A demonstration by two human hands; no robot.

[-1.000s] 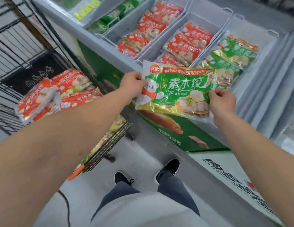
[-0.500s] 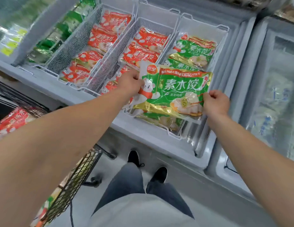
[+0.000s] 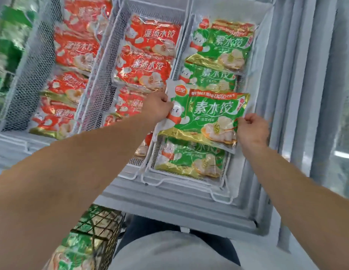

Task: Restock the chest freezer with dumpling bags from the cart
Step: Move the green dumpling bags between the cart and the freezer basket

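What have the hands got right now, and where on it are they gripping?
One green dumpling bag, held over the freezer's right basket. The left hand pinches its left edge, the right hand its lower right corner.

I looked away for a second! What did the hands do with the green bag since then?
Both hands carried the green plastic dumpling bag from beside the cart, in front of the freezer wall, to over the rightmost white wire basket, above the green bags already lying there. Nothing was let go: the left hand still grips its left edge and the right hand its right edge.
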